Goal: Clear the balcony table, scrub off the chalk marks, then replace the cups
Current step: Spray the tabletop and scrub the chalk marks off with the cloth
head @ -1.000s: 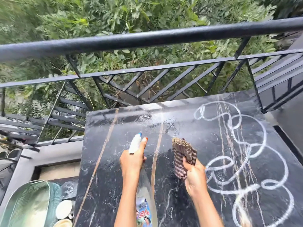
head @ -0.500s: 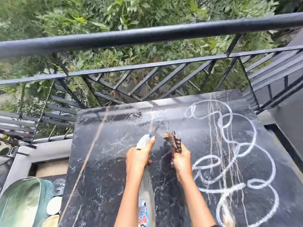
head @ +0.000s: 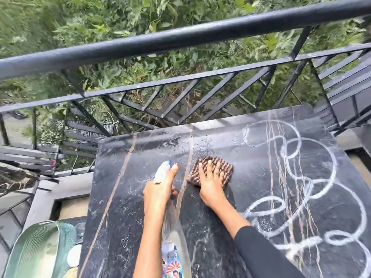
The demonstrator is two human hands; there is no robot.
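A black marble table (head: 124, 197) fills the lower view, its far middle wet with spray. White chalk loops (head: 313, 177) cover its right half. My left hand (head: 160, 189) grips a clear spray bottle (head: 170, 233) by its white trigger head, nozzle pointing away from me. My right hand (head: 210, 183) presses flat, fingers spread, on a brown striped cloth (head: 220, 167) lying on the tabletop just left of the chalk.
A black metal railing (head: 180, 39) runs along the table's far edge with green bushes beyond. A green woven basket (head: 34, 249) sits low at the left, with pale round cups or dishes (head: 73, 255) beside it.
My right hand, which held the bunched cloth in the air, has laid it on the table and now presses it flat. The left hand still holds the bottle.
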